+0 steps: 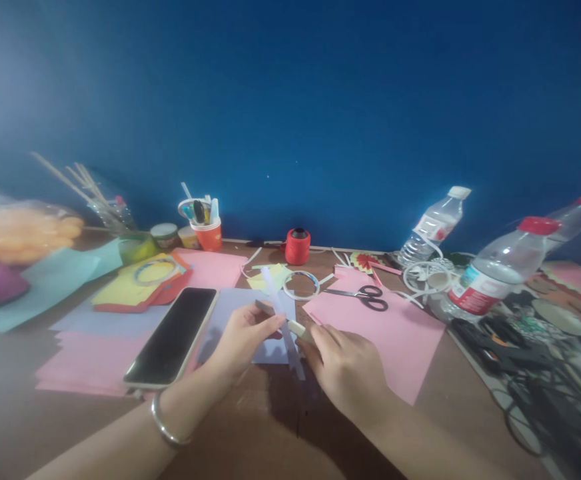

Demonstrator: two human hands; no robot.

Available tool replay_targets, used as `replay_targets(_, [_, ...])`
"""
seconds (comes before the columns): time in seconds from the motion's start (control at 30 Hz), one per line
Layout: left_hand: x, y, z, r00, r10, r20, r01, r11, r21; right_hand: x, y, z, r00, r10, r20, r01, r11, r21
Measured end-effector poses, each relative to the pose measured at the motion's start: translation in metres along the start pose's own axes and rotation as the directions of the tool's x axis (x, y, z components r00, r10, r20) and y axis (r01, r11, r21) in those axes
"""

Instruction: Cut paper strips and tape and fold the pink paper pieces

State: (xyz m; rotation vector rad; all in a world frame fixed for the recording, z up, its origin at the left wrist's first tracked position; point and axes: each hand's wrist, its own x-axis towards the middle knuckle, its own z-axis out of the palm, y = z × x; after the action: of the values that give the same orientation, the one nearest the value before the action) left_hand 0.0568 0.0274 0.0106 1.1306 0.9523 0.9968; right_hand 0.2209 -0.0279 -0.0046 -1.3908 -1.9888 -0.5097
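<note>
Head view. Left hand and right hand meeting at near centre of table, low over lilac sheet. Left fingers pinched narrow on far end of small pale stick; right fingers closed on its near-right end. Pale paper strip crossing the stick, running from far to near, lower end hanging past the lilac sheet; which fingers grip the strip, cannot tell. Metal bangle on left wrist.

Phone face up, just left of left hand, lying on pink paper. Larger pink sheet right of the hands, partly under right hand. Scissors on its far edge, shut. Tape ring just beyond the strip. Red spool far centre against blue wall. Orange cup with pens, far left of spool. Yellow and orange card stack left, ring on top. Two bottles leaning at right, red caps; third bottle, white cap, farther back. Black tangle of cables at near right, blurred.
</note>
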Motion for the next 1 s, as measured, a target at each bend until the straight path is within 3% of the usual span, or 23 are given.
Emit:
replay_targets(0.53, [0.004, -0.0028, -0.0043, 0.999, -0.044, -0.029, 0.046, 0.997, 0.064, 0.0018, 0.0006, -0.0024, 1.0, -0.015, -0.004, 0.015, 1.0, 0.005])
replay_targets(1.0, [-0.0036, 0.0015, 0.0027, 1.0, -0.026, -0.016, 0.026, 1.0, -0.004, 0.0031, -0.0017, -0.0029, 1.0, -0.001, -0.003, 0.001, 1.0, 0.029])
